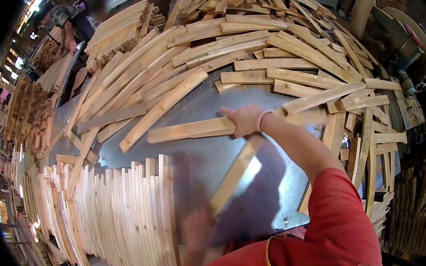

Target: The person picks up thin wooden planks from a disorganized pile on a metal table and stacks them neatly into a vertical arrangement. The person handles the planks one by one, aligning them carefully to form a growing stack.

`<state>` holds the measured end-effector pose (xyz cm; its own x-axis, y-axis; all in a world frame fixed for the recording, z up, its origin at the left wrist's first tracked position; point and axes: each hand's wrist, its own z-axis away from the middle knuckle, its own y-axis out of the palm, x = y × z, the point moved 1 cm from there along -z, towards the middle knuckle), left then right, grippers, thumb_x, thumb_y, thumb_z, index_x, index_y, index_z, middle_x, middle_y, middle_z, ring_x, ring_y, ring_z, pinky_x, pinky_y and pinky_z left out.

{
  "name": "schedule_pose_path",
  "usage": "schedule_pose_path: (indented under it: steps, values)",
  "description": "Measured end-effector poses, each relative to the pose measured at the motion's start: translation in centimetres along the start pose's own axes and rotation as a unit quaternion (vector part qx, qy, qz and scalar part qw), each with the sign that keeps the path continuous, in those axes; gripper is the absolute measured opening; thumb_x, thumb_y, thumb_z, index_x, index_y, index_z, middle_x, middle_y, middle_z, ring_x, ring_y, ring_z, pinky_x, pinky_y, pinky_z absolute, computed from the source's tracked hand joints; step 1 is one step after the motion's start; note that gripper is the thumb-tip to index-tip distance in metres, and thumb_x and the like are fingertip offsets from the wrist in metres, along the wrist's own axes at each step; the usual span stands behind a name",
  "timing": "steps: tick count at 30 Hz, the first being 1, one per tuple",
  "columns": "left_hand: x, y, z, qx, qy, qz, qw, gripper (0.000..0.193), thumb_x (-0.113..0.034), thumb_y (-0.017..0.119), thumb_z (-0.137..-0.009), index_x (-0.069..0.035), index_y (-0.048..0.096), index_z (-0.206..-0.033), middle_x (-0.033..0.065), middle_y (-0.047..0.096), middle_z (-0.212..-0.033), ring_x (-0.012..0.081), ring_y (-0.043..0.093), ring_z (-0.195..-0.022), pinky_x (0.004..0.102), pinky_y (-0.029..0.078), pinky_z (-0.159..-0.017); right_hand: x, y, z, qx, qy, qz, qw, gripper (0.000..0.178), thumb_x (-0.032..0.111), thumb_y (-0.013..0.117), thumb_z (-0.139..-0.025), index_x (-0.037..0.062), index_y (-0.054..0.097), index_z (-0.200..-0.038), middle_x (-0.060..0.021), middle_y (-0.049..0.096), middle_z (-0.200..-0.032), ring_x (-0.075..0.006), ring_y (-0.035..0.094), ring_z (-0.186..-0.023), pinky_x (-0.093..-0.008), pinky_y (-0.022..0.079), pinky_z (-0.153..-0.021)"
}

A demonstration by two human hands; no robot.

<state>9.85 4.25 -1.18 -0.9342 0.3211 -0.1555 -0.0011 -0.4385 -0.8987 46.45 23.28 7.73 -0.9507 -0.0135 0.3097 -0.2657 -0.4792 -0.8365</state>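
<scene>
Wooden slats [116, 211] are lying side by side in a close row at the lower left of the metal table [194, 167], to the left of both hands. Past their far end, a co-worker [65, 18] is standing near more timber [26, 108]. Right of the row, the left hand [197, 230] is showing as a blur at the lower end of a slanting slat [231, 181]; whether its fingers are pinching that end or merely touching it, I cannot tell. This slat is running up and rightward, its upper end reaching just below the right wrist. A crosswise slat [187, 133] is pointing leftward out of the right hand [245, 121], whose fingers are curling around it. Farther right, a loose heap [302, 78] is arching beyond the right forearm [297, 144], and more pieces are crossing one another beside the red sleeve [339, 219].
</scene>
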Motion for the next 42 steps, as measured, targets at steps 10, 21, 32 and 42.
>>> schedule_pose_path:
  steps: [10, 21, 32, 42]
  values:
    - [6.2, 0.3, 5.7, -0.024, -0.120, 0.415, 0.902, 0.062, -0.038, 0.063, -0.102, 0.001, 0.059, -0.150, 0.0307, 0.066, -0.142, 0.0479, 0.063, -0.129, 0.0485, 0.048, -0.111, 10.3, 15.0, 4.5, -0.268, 0.065, -0.535, 0.798, 0.092, 0.045, 0.074, -0.091, -0.0044, 0.038, -0.161, -0.0300, 0.074, -0.122, -0.0438, 0.072, -0.112, -0.0464, 0.055, -0.101]
    - [9.2, 0.3, 7.1, -0.220, 0.032, -0.055, 0.973, 0.069, -0.047, 0.064, -0.101, -0.003, 0.053, -0.153, 0.0202, 0.053, -0.158, 0.0427, 0.046, -0.145, 0.0568, 0.031, -0.125, 26.4, 31.0, 7.5, 0.104, -0.236, -0.151, 0.954, 0.050, 0.042, 0.068, -0.093, 0.0017, 0.065, -0.122, -0.0275, 0.076, -0.104, -0.0473, 0.075, -0.096, -0.0549, 0.058, -0.089]
    - [6.2, -1.2, 6.2, -0.180, 0.041, -0.098, 0.978, 0.084, -0.046, 0.076, -0.089, 0.000, 0.049, -0.155, 0.0225, 0.049, -0.158, 0.0452, 0.041, -0.149, 0.0579, 0.031, -0.126, 1.9, 11.5, 8.9, -0.003, -0.070, 0.359, 0.931, 0.050, 0.044, 0.082, -0.080, 0.0272, 0.070, -0.126, 0.0019, 0.074, -0.113, -0.0260, 0.066, -0.114, -0.0534, 0.049, -0.098]
    - [-8.8, -0.1, -0.7, -0.005, 0.043, -0.026, 0.999, 0.113, -0.057, 0.085, -0.081, -0.003, 0.033, -0.166, 0.0223, 0.051, -0.154, 0.0431, 0.055, -0.138, 0.0504, 0.049, -0.113, -9.1, 12.8, 25.4, -0.296, 0.324, -0.067, 0.896, 0.056, 0.035, 0.083, -0.074, 0.0101, 0.069, -0.123, -0.0157, 0.067, -0.122, -0.0368, 0.060, -0.126, -0.0495, 0.047, -0.110]
